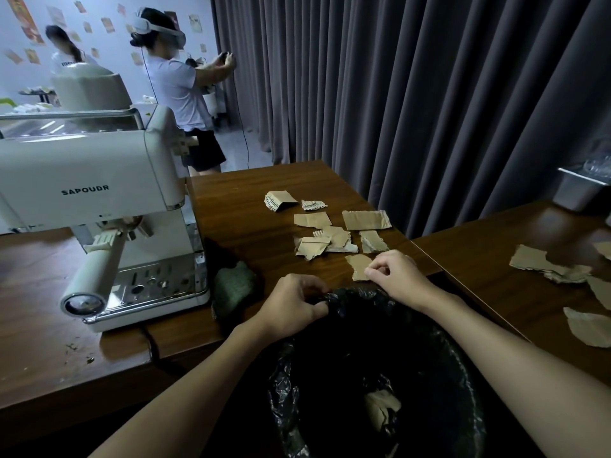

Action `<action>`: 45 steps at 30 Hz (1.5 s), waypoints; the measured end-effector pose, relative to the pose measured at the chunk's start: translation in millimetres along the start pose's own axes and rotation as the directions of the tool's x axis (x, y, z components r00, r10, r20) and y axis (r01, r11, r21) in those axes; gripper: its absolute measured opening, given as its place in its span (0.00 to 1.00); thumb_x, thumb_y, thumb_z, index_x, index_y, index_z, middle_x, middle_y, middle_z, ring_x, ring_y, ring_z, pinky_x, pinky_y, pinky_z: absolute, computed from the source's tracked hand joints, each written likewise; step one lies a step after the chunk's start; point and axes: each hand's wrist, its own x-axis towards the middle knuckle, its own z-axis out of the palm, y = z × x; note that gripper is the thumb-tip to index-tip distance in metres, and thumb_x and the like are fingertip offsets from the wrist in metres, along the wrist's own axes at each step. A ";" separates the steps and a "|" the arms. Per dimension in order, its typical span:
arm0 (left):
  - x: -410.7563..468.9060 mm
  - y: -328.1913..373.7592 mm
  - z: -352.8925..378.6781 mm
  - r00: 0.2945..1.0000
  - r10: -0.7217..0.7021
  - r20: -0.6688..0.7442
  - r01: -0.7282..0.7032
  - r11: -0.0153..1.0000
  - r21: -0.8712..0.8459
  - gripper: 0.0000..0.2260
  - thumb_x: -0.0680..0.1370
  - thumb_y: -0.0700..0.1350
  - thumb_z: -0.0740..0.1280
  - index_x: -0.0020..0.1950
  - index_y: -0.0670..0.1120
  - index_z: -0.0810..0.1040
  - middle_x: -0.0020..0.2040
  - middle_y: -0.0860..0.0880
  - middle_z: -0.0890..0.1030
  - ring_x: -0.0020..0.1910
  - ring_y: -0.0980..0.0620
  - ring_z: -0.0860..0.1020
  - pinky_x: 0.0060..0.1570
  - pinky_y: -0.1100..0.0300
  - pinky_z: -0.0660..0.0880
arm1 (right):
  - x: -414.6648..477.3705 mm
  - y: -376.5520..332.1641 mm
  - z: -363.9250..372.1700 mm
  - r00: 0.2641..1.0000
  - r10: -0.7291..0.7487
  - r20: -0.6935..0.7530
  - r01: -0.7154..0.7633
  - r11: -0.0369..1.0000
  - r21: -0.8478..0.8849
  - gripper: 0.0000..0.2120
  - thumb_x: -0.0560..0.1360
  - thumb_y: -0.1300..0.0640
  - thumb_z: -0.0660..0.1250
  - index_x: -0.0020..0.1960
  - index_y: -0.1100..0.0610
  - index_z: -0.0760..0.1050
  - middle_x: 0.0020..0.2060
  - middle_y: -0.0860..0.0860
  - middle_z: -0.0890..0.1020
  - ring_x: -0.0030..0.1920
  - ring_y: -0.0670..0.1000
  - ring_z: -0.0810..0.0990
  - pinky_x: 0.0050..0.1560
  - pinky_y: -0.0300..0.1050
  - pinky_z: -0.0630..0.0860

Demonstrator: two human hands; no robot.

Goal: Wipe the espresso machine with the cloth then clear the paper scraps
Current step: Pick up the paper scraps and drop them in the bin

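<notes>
A white espresso machine (99,206) stands on the wooden table (244,206) at the left. A green cloth (233,287) lies crumpled by its base. Several brown paper scraps (334,233) are spread over the table's middle. My right hand (395,276) pinches the nearest scrap (358,266) at the table's front edge. My left hand (292,304) grips the rim of a bin lined with a black bag (370,375), held below the table edge. One scrap (382,408) lies inside the bag.
A second table (496,259) at the right carries more torn paper scraps (555,269) and a metal container (578,190). Dark curtains (396,94) hang behind. Two people stand in the background at the left. Crumbs dot the table's near-left part.
</notes>
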 end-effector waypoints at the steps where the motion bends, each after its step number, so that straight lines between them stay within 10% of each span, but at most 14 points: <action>1: 0.1 -0.8 0.0 1.000 0.003 -0.004 -0.003 1.000 -0.002 0.09 0.73 0.44 0.73 0.53 0.49 0.84 0.49 0.48 0.85 0.45 0.43 0.84 0.47 0.41 0.81 | 1.1 0.6 0.9 1.000 0.013 -0.024 -0.013 1.000 -0.002 0.01 0.76 0.52 0.71 0.45 0.47 0.80 0.56 0.49 0.78 0.60 0.51 0.73 0.58 0.47 0.72; 11: -0.2 -2.3 -0.4 1.000 -0.001 -0.007 0.001 1.000 -0.028 0.08 0.75 0.42 0.74 0.53 0.50 0.85 0.49 0.49 0.86 0.45 0.47 0.85 0.48 0.43 0.81 | -3.9 -13.0 -14.5 0.994 0.086 -0.072 -0.056 0.936 0.347 0.19 0.72 0.69 0.70 0.60 0.56 0.74 0.51 0.50 0.77 0.52 0.48 0.76 0.45 0.36 0.73; 15: -1.1 -0.8 -1.5 1.000 0.020 -0.012 -0.021 0.999 -0.049 0.07 0.75 0.41 0.73 0.51 0.49 0.86 0.48 0.49 0.86 0.46 0.46 0.84 0.49 0.43 0.81 | -15.4 -14.1 -39.9 0.973 0.036 0.227 -0.166 0.792 0.587 0.12 0.74 0.70 0.67 0.54 0.58 0.80 0.56 0.57 0.81 0.53 0.54 0.82 0.50 0.44 0.78; 18: -0.9 -0.4 -0.7 1.000 0.020 -0.006 -0.020 0.999 -0.036 0.07 0.75 0.42 0.74 0.52 0.50 0.86 0.49 0.50 0.86 0.45 0.48 0.85 0.48 0.43 0.81 | -20.6 -14.9 -51.2 0.888 -0.083 0.452 -0.119 0.909 0.399 0.10 0.77 0.65 0.67 0.55 0.57 0.83 0.52 0.52 0.85 0.54 0.50 0.82 0.55 0.45 0.77; 23: -1.8 -0.5 0.7 1.000 0.028 -0.011 -0.028 0.998 -0.061 0.07 0.75 0.41 0.73 0.51 0.50 0.86 0.49 0.48 0.86 0.45 0.43 0.84 0.48 0.40 0.81 | -3.5 -28.2 -30.5 0.979 -0.131 0.156 0.090 0.966 0.243 0.14 0.78 0.64 0.64 0.60 0.53 0.80 0.57 0.47 0.82 0.64 0.47 0.74 0.68 0.46 0.66; 31: -2.0 1.4 1.5 1.000 0.015 -0.016 -0.016 0.998 -0.065 0.07 0.75 0.40 0.73 0.52 0.47 0.86 0.46 0.46 0.87 0.40 0.44 0.84 0.44 0.46 0.80 | 35.1 -73.4 20.1 0.926 -0.181 0.332 0.191 0.982 0.004 0.26 0.81 0.60 0.53 0.77 0.42 0.59 0.75 0.46 0.66 0.75 0.51 0.62 0.75 0.55 0.58; 45: -0.1 -7.1 6.2 0.995 0.075 -0.070 -0.079 0.995 -0.054 0.10 0.73 0.43 0.74 0.54 0.49 0.87 0.54 0.55 0.85 0.52 0.56 0.83 0.55 0.48 0.81 | 29.4 -44.7 8.7 0.962 -0.195 0.193 0.238 0.941 -0.239 0.07 0.77 0.49 0.65 0.44 0.42 0.81 0.57 0.45 0.75 0.67 0.52 0.64 0.67 0.58 0.56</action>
